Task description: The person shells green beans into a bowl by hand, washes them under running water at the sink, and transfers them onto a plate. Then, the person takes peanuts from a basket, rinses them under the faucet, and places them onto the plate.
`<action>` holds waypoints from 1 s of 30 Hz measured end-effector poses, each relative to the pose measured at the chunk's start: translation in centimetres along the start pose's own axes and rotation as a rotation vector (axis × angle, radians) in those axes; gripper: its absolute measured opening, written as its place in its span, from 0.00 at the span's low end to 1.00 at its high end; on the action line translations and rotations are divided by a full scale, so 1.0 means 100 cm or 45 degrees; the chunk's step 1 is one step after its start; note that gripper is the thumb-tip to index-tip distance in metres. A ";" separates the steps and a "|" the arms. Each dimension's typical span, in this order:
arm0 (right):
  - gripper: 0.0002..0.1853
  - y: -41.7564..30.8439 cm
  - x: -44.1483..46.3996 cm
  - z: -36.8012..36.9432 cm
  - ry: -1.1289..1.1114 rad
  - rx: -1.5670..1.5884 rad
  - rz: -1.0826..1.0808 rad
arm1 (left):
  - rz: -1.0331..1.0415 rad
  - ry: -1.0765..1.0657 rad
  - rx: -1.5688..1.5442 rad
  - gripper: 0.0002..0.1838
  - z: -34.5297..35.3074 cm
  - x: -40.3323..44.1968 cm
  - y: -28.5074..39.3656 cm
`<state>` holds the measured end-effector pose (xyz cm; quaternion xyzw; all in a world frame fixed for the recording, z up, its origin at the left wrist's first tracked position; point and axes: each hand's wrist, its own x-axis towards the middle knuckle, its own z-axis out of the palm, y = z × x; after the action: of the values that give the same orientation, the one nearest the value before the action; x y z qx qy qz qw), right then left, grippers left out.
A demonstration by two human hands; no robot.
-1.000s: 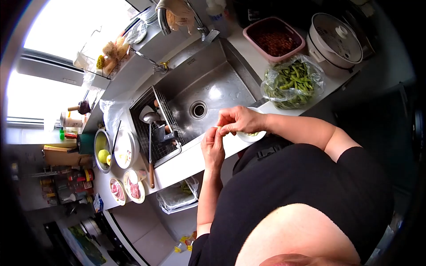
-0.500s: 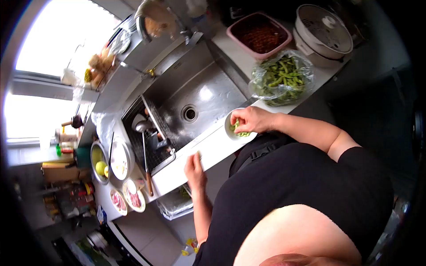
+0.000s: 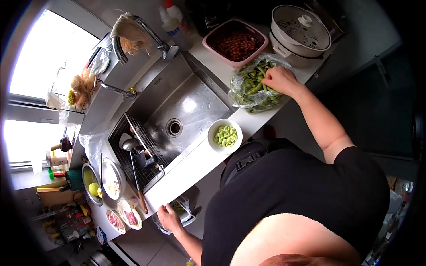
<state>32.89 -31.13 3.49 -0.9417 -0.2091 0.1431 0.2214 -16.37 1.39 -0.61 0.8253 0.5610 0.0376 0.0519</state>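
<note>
My right hand [image 3: 282,81] reaches into a clear plastic bag [image 3: 236,94] heaped with green bean pods [image 3: 253,84]. Its fingers are closed on a bean pod at the top of the heap. Below the counter's front edge, my left hand [image 3: 169,218] hangs over a bag-lined bin [image 3: 190,218] with some green in it. Its fingers look apart, and I see nothing held in them. Between the hands, a white bowl [image 3: 211,142] of shelled green beans [image 3: 226,136] stands on the counter edge.
A steel sink [image 3: 199,99] with a drying rack [image 3: 119,141] and ladle [image 3: 129,144] lies behind the bowl. Near the bag are a pink basin [image 3: 263,43] of reddish beans and a lidded white pot [image 3: 284,48]. Plates of meat [image 3: 131,217] sit at the counter's left end.
My right hand has left the white bowl and moved to the bag of bean pods. My left hand has dropped down and left to the bin. The view has shifted somewhat.
</note>
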 end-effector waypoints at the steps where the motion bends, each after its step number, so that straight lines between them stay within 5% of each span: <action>1: 0.13 0.001 0.002 0.002 -0.173 -0.163 0.149 | 0.139 0.089 0.000 0.15 0.005 0.006 0.007; 6: 0.13 0.010 -0.002 0.018 -0.094 -0.128 0.022 | 0.335 0.152 -0.259 0.12 -0.006 0.017 0.083; 12: 0.14 0.013 -0.003 0.012 0.226 0.547 0.032 | 0.600 0.087 -0.917 0.08 0.004 0.019 0.167; 14: 0.09 -0.023 -0.020 0.008 -0.198 1.208 -0.192 | 0.629 -0.101 -1.107 0.08 0.001 0.008 0.211; 16: 0.07 -0.064 -0.041 0.016 -0.539 1.367 -0.282 | 0.719 -0.342 -1.193 0.10 -0.013 -0.006 0.255; 18: 0.08 -0.092 -0.056 0.030 -0.688 1.387 -0.478 | 0.813 -0.556 -1.476 0.12 -0.003 -0.010 0.282; 20: 0.12 -0.107 -0.061 0.045 -0.745 1.540 -0.523 | 0.535 -1.007 -1.763 0.13 -0.026 -0.014 0.295; 24: 0.11 -0.114 -0.059 0.051 -0.674 1.402 -0.599 | 0.395 -1.180 -1.845 0.14 -0.024 -0.004 0.281; 30: 0.09 -0.126 -0.064 0.068 -0.403 1.250 -0.412 | 0.488 -0.701 -1.779 0.10 -0.017 -0.009 0.279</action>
<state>20.67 -21.39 4.77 -0.6502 -0.2908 0.3281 0.6205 8.82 -9.55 4.66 0.6633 0.2215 0.1845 0.6906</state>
